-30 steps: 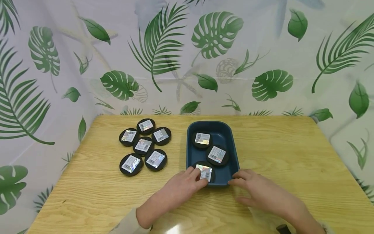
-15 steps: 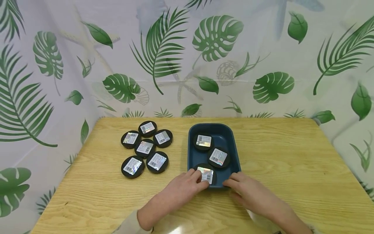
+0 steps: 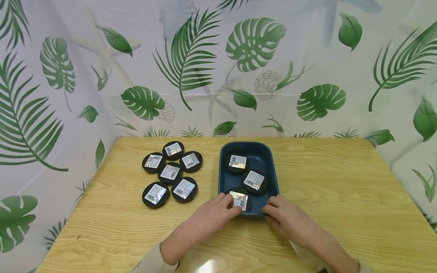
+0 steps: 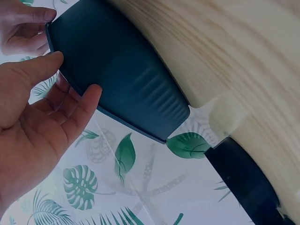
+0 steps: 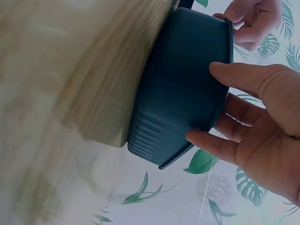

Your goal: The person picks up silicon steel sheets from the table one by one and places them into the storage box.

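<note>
Dark blue tray (image 3: 258, 159) was gripped by both hands at its near end, just right of the middle of the head view. Its near left corner was held by the left hand (image 3: 213, 212), partly opened around the rim: in the left wrist view, the outer wall was touched by some digits, while others were placed behind the rim. The near right corner was held in like manner by the right hand (image 3: 290, 220). The nearest label inside was overlapped by the left fingertips; whether it was touched could not be told.

Across the lower half of the frame a pale wood-grained tabletop (image 3: 324, 178) was seen, bounded above by a white backdrop (image 3: 205, 76) printed with green leaves and faint starfish and shells. Six black discs (image 3: 170, 173) with silver labels were clustered at the left of the tabletop, apart from the tray. Three more labelled discs (image 3: 238, 162) were held inside the tray, at its upper left, near its centre and at its lower left.

Open side up, the tray was aligned with its long axis nearly vertical in the frame, its short ends turned toward the top and bottom.
</note>
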Demonstrator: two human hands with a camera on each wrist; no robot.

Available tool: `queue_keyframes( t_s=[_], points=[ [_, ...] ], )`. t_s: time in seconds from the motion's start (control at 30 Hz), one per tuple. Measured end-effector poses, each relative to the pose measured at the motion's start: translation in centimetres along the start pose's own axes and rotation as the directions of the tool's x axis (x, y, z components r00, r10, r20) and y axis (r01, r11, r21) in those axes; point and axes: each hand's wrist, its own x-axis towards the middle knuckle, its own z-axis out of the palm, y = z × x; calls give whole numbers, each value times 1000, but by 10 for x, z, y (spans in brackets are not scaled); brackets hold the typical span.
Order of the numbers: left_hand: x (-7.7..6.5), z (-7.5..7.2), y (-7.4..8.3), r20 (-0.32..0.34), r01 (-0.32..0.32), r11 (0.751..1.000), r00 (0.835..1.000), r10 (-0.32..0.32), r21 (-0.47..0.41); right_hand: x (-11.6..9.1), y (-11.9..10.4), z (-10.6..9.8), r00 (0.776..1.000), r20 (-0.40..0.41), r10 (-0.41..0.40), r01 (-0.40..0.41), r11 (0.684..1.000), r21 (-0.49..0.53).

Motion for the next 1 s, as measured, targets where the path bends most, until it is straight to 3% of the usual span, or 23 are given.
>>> queue_keyframes(
  t_s=[0.3, 0.53, 0.83, 1.0],
  points=[
    [5, 3, -6, 2, 7, 998, 1000, -7, -60, 3, 6, 4, 999, 14, 49, -48, 999, -13],
    [6, 5, -7, -1, 17, 998, 1000, -17, -58, 6, 9, 7, 999, -17, 38, -38, 999, -4],
    [5, 5, -7, -12, 22, 999, 1000, -23, -50, 10, 10, 4, 993, 66, 100, -101, 995, 19],
    [7, 4, -8, -8, 15, 998, 1000, -15, -57, 10, 11, 5, 992, 70, 109, -110, 994, 14]
  ],
)
